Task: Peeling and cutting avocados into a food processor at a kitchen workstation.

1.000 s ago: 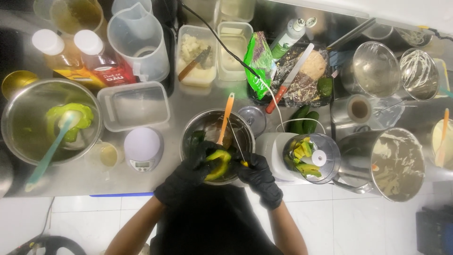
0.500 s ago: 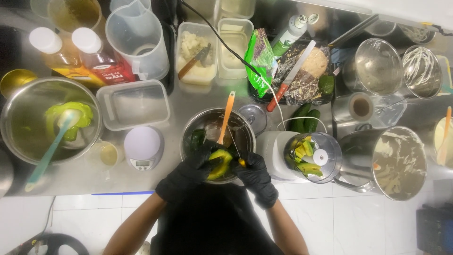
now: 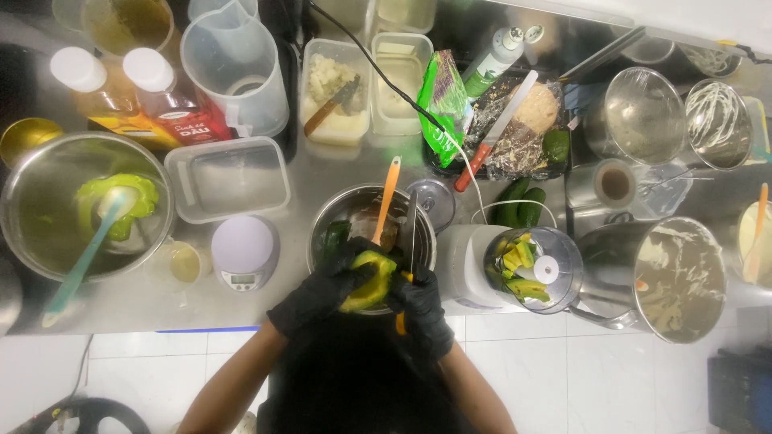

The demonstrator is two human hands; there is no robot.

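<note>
Green avocado half (image 3: 366,283) clamped in the left hand (image 3: 322,289), knife (image 3: 406,265) gripped in the right hand (image 3: 422,309) beside it.

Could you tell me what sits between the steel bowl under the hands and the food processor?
In the head view, a small round lid lies between the steel bowl and the food processor.

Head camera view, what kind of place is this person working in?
Most likely a working kitchen, perhaps a commercial one. A steel counter is crowded with metal mixing bowls, a food processor holding green pieces, and a small scale. The gloved left hand holds an avocado.
</note>
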